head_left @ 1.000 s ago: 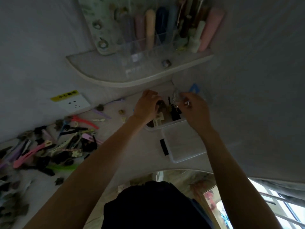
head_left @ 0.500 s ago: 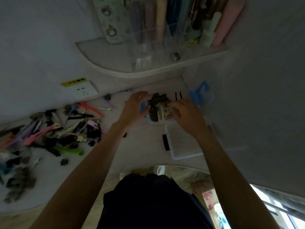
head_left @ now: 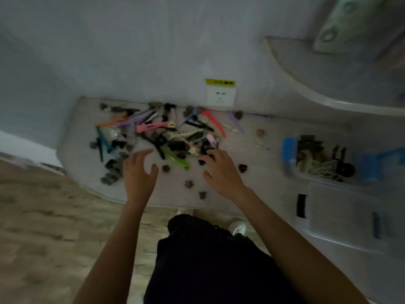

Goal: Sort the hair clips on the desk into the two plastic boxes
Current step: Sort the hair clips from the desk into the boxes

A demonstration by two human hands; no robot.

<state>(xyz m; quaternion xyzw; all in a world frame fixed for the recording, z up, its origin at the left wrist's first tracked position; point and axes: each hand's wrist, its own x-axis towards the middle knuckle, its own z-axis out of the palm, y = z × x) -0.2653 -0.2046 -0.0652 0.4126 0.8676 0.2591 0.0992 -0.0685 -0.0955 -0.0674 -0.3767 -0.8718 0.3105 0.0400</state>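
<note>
A heap of hair clips (head_left: 157,132) in pink, orange, green, purple and black lies on the pale desk (head_left: 269,170) by the wall. My left hand (head_left: 139,174) hovers at the heap's near edge, fingers spread, holding nothing. My right hand (head_left: 221,172) reaches over small dark claw clips beside the heap, fingers apart and empty. To the right stands a clear plastic box with blue latches (head_left: 288,154) with dark clips inside. A second clear box (head_left: 341,218) with black latches sits nearer to me.
A wall socket (head_left: 221,96) with a yellow label sits just behind the heap. A curved shelf (head_left: 328,80) juts out at the upper right. Small dark clips (head_left: 188,184) are scattered near the desk's front edge. Wooden floor lies to the left.
Both hands left the blue-latched box and swung left to the heap of clips. The view turned left with them, so the boxes now sit at the right edge.
</note>
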